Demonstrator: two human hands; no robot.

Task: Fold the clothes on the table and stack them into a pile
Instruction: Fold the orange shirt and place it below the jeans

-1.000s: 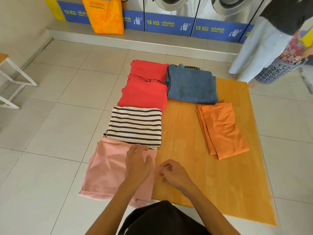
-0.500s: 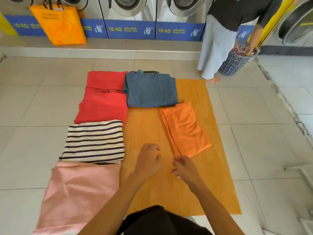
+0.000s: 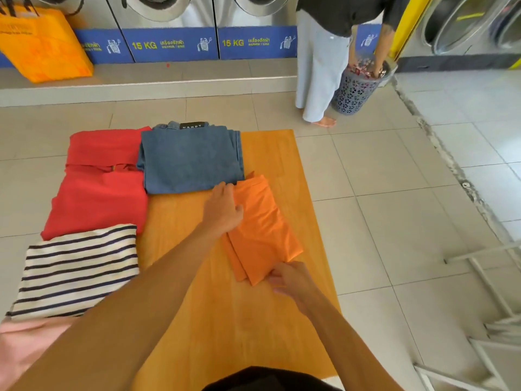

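A folded orange garment (image 3: pixel 263 224) lies right of centre on the wooden table (image 3: pixel 225 320). My left hand (image 3: pixel 222 210) rests on its far left corner, fingers bent over the cloth. My right hand (image 3: pixel 290 279) pinches its near corner. Folded blue jeans (image 3: pixel 190 159) lie at the far edge. Down the table's left side lie a red garment (image 3: pixel 98 190), a striped shirt (image 3: pixel 76 272) and a pink garment (image 3: pixel 25 345).
A person (image 3: pixel 324 60) stands beyond the table's far right corner with a hand in a grey laundry basket (image 3: pixel 358 88). Washing machines (image 3: pixel 169 26) line the back wall, with an orange bag (image 3: pixel 42 43) on the ledge. A white metal frame (image 3: pixel 485 320) stands at the right.
Both hands have left the pink garment and moved right and forward to the orange garment, and now touch it at opposite corners. The camera has swung to the right.
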